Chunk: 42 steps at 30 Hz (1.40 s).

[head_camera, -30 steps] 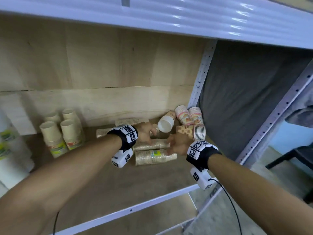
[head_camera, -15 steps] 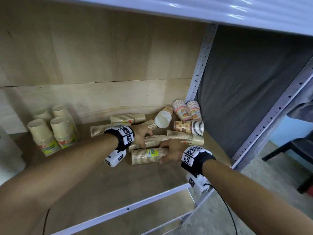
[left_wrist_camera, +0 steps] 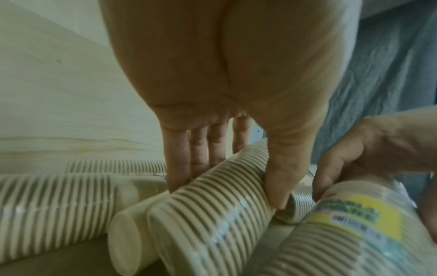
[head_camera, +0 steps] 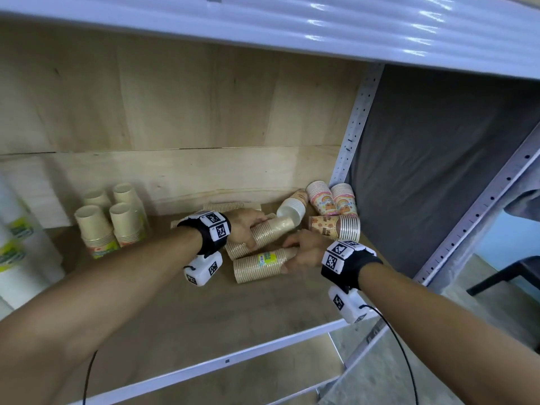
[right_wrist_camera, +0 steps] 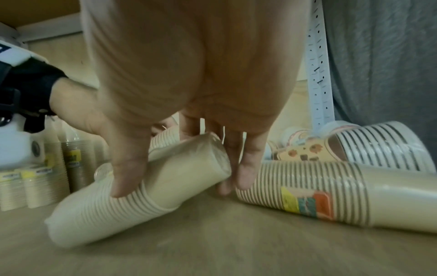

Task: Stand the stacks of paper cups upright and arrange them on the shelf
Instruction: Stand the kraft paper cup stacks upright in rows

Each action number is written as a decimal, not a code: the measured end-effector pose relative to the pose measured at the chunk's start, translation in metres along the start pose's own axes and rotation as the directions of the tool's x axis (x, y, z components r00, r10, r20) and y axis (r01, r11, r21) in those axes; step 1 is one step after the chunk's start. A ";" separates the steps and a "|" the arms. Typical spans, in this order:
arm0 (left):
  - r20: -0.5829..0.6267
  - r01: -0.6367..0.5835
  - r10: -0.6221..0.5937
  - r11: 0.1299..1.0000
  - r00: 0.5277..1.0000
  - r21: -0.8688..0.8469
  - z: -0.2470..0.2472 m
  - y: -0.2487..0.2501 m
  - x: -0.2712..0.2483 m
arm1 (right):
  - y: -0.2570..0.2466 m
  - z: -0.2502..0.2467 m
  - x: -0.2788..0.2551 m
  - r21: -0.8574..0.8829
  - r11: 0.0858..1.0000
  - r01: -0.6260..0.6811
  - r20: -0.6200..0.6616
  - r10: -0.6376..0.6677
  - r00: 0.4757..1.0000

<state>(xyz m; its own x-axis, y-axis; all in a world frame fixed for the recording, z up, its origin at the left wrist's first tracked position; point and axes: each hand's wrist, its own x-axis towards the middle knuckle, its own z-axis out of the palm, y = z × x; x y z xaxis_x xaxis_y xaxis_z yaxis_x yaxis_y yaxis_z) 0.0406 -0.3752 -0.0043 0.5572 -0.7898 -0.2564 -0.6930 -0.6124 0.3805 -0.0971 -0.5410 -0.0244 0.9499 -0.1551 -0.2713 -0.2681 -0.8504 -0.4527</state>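
Note:
Several beige paper cup stacks lie on their sides on the wooden shelf [head_camera: 175, 317]. My left hand [head_camera: 251, 229] [left_wrist_camera: 227, 190] grips one ribbed beige stack [head_camera: 274, 228] [left_wrist_camera: 212, 214] from above, thumb on one side and fingers on the other. My right hand [head_camera: 295, 255] [right_wrist_camera: 184, 184] grips the narrow end of a stack with a yellow-green label [head_camera: 260, 266] [right_wrist_camera: 132, 201] [left_wrist_camera: 354, 233], which lies nearest the front. Two more beige stacks [left_wrist_camera: 54, 201] lie behind the left hand. Several beige stacks [head_camera: 96, 232] stand upright at the left.
A patterned stack [head_camera: 336, 228] [right_wrist_camera: 369, 147] and another labelled stack [right_wrist_camera: 319, 194] lie to the right, by the grey cloth side wall [head_camera: 423, 171]. Two patterned stacks [head_camera: 321, 200] stand in the back right corner with a tilted stack [head_camera: 292, 210] beside them. White wrapped cups [head_camera: 17, 252] stand far left.
The left hand has shifted onto a stack further right and closed around it, its right end now tilted up. The right hand stays on the labelled stack's narrow end.

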 end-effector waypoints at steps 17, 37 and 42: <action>-0.216 0.216 -0.265 0.949 0.940 -0.228 -0.035 -0.075 -0.089 | -0.119 -0.029 0.050 -0.012 0.966 0.257 -0.075 -0.257 0.964; -0.289 0.270 -0.407 0.869 0.867 -0.415 0.012 -0.110 -0.132 | -0.182 -0.002 0.053 -0.087 0.941 0.327 -0.044 -0.332 0.942; -0.283 0.234 -0.356 0.892 0.890 -0.388 -0.019 -0.102 -0.143 | -0.189 -0.009 0.046 -0.113 0.940 0.323 -0.043 -0.330 0.943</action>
<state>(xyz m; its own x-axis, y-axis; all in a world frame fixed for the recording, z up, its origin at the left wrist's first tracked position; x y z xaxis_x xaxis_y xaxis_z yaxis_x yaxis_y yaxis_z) 0.0404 -0.1996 0.0110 0.8726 -0.4754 -0.1126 -0.3103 -0.7174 0.6238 -0.0014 -0.3916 0.0566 0.9912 0.1125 -0.0702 0.0734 -0.9060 -0.4170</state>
